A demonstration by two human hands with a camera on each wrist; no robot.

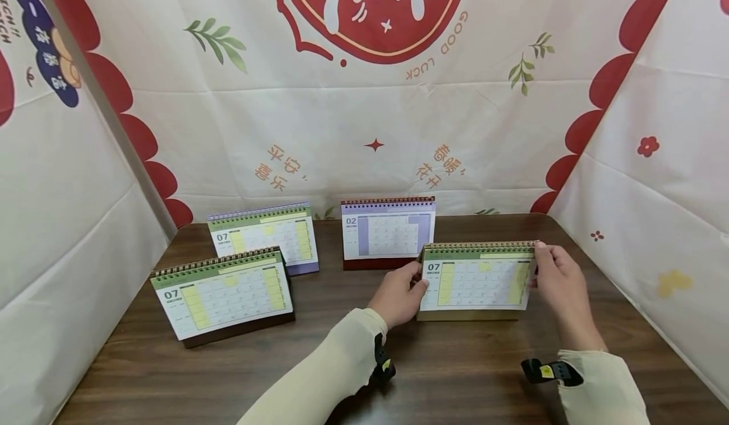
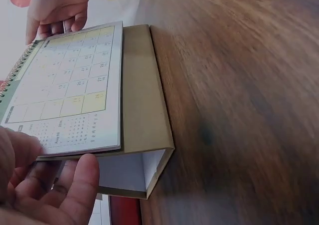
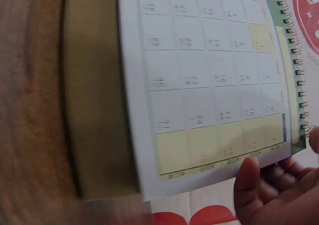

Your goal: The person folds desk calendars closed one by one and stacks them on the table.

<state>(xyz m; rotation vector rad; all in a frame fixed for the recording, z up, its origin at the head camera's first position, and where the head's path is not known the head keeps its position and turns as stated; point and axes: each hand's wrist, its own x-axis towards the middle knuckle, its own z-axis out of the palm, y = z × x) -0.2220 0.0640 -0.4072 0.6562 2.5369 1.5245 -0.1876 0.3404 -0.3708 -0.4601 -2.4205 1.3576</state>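
Observation:
A spiral-bound desk calendar (image 1: 481, 281) with a green "07" page and a tan stand rests on the table at the right. My left hand (image 1: 398, 293) grips its left edge; in the left wrist view, the thumb lies on the page and the fingers (image 2: 82, 185) are at the stand's open side. At the upper right edge my right hand (image 1: 560, 279) holds the same calendar. Its thumb (image 3: 247, 177) meets the page edge in the right wrist view, with the other fingers partly hidden behind.
Behind stands a purple "02" calendar (image 1: 388, 232) with a red base, partly covered by the held one. Two green "07" calendars stand at the left, the dark-based one (image 1: 228, 292) before the purple-based one (image 1: 264, 235). Printed cloth (image 1: 370, 115) walls the wooden table (image 1: 171, 381).

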